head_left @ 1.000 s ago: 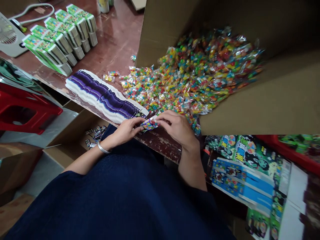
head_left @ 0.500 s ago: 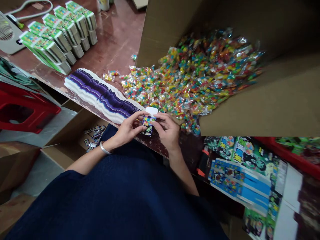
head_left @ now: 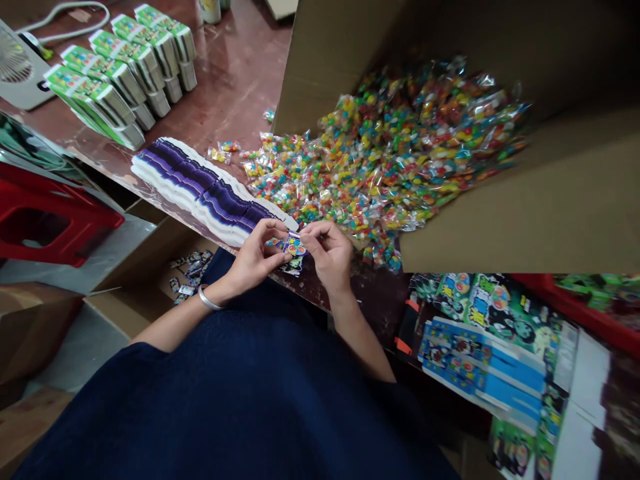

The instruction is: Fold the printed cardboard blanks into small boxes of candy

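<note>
A small printed candy box [head_left: 295, 247] is between my two hands at the table's front edge. My left hand [head_left: 257, 253] grips its left side, thumb in front and fingers behind. At the top, my right hand [head_left: 330, 257] pinches the flap, which is folded down. Whether anything lies inside the box is hidden. Just behind my left hand stretches a long row of flat purple-and-white cartons [head_left: 210, 190]. Beyond my hands, a heap of small clear packets of colourful candy [head_left: 360, 167] spills out of a large cardboard box [head_left: 480, 233].
Bundled green cartons [head_left: 125, 73] stand at the back left beside a white fan [head_left: 20, 67]. An open cardboard box [head_left: 125, 300] with several small filled boxes sits below the table's left edge. A black-and-orange cutter [head_left: 407, 327] and blue printed card [head_left: 480, 360] lie at right.
The white flap that stood up from the small box is now folded down. My right hand has shifted slightly left and its fingers have come onto the box's top edge.
</note>
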Action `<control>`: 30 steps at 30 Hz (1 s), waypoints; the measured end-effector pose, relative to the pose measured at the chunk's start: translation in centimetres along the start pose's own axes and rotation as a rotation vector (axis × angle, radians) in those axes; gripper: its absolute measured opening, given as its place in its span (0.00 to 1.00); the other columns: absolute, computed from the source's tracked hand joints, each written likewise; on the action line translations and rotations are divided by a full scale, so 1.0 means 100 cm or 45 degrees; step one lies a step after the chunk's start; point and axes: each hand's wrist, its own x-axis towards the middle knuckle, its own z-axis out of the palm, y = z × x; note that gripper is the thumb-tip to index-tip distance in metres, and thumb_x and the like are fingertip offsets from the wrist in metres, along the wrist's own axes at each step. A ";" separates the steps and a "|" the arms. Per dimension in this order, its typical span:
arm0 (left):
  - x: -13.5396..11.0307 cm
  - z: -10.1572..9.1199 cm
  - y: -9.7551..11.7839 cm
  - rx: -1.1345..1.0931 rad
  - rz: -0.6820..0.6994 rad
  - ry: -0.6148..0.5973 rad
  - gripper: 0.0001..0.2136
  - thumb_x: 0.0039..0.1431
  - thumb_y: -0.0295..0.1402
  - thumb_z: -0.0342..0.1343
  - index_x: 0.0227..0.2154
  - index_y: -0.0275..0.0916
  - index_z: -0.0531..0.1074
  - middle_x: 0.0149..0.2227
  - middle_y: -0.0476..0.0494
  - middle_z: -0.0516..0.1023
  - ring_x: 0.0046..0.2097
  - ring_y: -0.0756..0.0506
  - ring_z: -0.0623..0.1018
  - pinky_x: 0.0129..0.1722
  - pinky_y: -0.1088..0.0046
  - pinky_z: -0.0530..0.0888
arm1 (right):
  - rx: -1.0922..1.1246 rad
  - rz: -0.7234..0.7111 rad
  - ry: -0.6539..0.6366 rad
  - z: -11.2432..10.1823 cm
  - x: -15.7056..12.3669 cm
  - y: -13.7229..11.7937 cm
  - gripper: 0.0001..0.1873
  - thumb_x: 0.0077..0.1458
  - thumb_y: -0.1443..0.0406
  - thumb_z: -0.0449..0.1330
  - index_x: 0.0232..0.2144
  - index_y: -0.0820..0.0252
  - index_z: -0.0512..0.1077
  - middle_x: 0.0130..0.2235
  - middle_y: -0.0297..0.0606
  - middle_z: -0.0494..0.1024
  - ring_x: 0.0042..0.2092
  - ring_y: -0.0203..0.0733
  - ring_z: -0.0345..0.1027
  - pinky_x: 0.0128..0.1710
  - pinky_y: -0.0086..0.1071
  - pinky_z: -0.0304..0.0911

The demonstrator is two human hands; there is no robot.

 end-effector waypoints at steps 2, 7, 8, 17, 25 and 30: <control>-0.001 -0.001 0.001 0.137 0.070 0.046 0.20 0.59 0.30 0.67 0.50 0.43 0.65 0.46 0.47 0.73 0.36 0.53 0.77 0.37 0.78 0.81 | -0.011 0.104 -0.038 -0.004 0.003 -0.003 0.16 0.57 0.52 0.72 0.33 0.54 0.73 0.36 0.34 0.81 0.38 0.40 0.76 0.40 0.35 0.74; -0.003 -0.005 0.005 0.280 0.097 -0.040 0.22 0.61 0.26 0.62 0.56 0.42 0.66 0.48 0.45 0.75 0.35 0.53 0.79 0.37 0.77 0.81 | -0.048 0.231 -0.096 -0.015 0.013 -0.005 0.13 0.53 0.55 0.73 0.31 0.55 0.77 0.31 0.33 0.81 0.33 0.39 0.74 0.36 0.34 0.72; -0.004 -0.006 0.006 0.284 0.090 -0.063 0.23 0.61 0.25 0.62 0.58 0.43 0.67 0.48 0.45 0.75 0.34 0.53 0.79 0.36 0.77 0.81 | -0.059 0.229 -0.102 -0.017 0.015 -0.004 0.13 0.53 0.55 0.73 0.30 0.56 0.77 0.31 0.33 0.81 0.33 0.39 0.73 0.35 0.34 0.71; -0.003 -0.007 0.005 0.235 0.048 -0.040 0.19 0.63 0.31 0.64 0.57 0.41 0.74 0.47 0.43 0.77 0.35 0.52 0.79 0.37 0.77 0.81 | -0.091 -0.012 -0.146 -0.010 0.000 0.003 0.10 0.59 0.55 0.70 0.33 0.52 0.78 0.41 0.37 0.81 0.44 0.43 0.78 0.42 0.37 0.74; -0.037 -0.082 0.034 0.980 0.083 -0.257 0.14 0.67 0.30 0.57 0.54 0.43 0.76 0.49 0.40 0.82 0.45 0.43 0.83 0.45 0.67 0.82 | -0.206 0.235 -0.209 -0.027 -0.003 0.032 0.15 0.63 0.51 0.65 0.42 0.54 0.80 0.41 0.38 0.83 0.38 0.41 0.77 0.32 0.32 0.72; -0.055 -0.128 0.039 1.481 0.198 -0.158 0.15 0.65 0.33 0.58 0.53 0.46 0.79 0.41 0.40 0.81 0.41 0.39 0.83 0.40 0.64 0.82 | -0.638 0.163 -0.161 -0.029 0.014 0.068 0.13 0.62 0.58 0.62 0.42 0.58 0.82 0.40 0.41 0.82 0.35 0.41 0.74 0.40 0.37 0.72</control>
